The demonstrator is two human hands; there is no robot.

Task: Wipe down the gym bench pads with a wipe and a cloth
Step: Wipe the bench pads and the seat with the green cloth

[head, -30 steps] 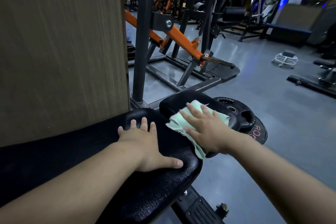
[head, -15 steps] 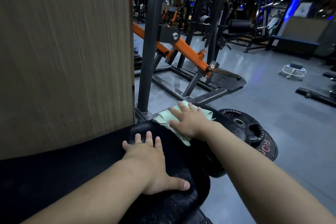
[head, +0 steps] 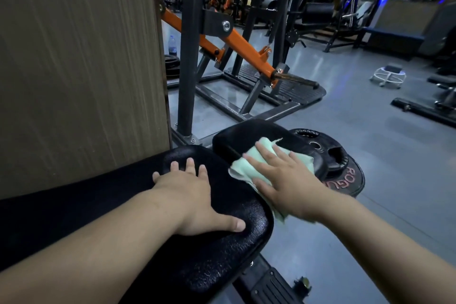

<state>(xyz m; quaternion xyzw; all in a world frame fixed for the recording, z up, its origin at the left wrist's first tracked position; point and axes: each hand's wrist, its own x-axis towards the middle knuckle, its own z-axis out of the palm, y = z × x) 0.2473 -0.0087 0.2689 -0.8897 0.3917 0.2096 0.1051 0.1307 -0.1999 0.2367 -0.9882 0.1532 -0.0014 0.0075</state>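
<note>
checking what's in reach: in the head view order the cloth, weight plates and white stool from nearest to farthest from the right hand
1. cloth: directly under the right hand, pressed on the small pad.
2. weight plates: on the floor just right of that pad.
3. white stool: far across the floor, upper right.

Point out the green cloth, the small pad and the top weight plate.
green cloth (head: 240,171), head view, uncovered left part.
small pad (head: 243,134), head view, bare top surface.
top weight plate (head: 327,143), head view, face beside the hub.
</note>
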